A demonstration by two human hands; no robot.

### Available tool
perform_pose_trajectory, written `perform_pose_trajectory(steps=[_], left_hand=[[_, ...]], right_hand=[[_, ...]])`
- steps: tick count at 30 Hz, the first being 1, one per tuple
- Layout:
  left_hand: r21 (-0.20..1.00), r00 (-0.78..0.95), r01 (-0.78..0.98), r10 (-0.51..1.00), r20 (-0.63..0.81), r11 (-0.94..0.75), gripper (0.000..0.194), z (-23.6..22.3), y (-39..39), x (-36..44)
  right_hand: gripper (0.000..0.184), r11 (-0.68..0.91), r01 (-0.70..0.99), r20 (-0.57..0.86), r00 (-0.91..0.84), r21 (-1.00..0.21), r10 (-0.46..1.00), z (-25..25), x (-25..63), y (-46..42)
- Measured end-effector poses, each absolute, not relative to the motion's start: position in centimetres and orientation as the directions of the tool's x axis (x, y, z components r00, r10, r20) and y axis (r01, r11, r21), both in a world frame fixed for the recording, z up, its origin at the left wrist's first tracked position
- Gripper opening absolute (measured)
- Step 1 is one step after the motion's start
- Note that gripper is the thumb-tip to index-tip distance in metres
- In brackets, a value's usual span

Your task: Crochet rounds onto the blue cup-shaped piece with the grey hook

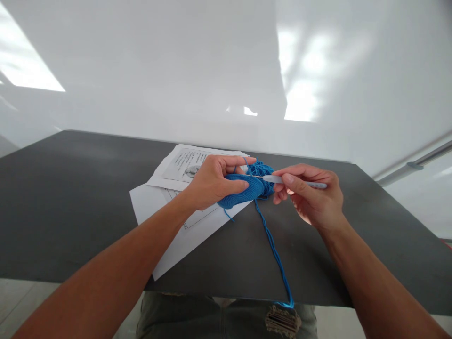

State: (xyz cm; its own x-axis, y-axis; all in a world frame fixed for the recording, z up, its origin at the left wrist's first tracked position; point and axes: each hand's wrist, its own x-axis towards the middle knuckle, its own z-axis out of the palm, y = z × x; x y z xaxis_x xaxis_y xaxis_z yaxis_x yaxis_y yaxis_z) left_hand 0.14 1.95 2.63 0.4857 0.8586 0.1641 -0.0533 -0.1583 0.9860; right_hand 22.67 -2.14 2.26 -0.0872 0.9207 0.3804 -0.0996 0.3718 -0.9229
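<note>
Presently the left hand (215, 181) grips a blue crocheted piece (243, 192), its thumb laid across the near face and the fingers behind, the index finger stretched out to the right. Blue working yarn (245, 163) loops about these fingers above the piece. Opposite, the right hand (314, 193) is closed around the pale grey handle of a crochet hook (272, 179), held much like a pen, with the thin metal shaft pointing left to the upper edge of the crocheted piece; whether its tip sits inside a stitch is too small to tell.

Just behind the work, between the two hands, lies a loose tangle of blue yarn (263, 169) on the dark grey surface (88, 197). A short yarn tail (229, 215) hangs from the underside of the piece. Farther right, a blue doubled strand (270, 235) runs toward the person and reaches the near edge, above the ripped dark trousers (183, 315). Under the left hand, a printed sheet (169, 165) with text and a grey picture overlaps a larger white sheet (158, 254) set at a slant. Beyond stands a pale, glossy wall (176, 70) with bright patches of light.
</note>
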Motion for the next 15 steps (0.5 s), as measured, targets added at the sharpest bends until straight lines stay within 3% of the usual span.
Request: perform_pose_trajectory(steps=[15], left_hand=[[0.985, 0.471, -0.028, 0.867, 0.163, -0.171, 0.058, 2.7, 2.0, 0.1]], right_hand=[[0.007, 0.489, -0.055, 0.492, -0.124, -0.870, 0.862, 1.6, 24.1, -2.0]])
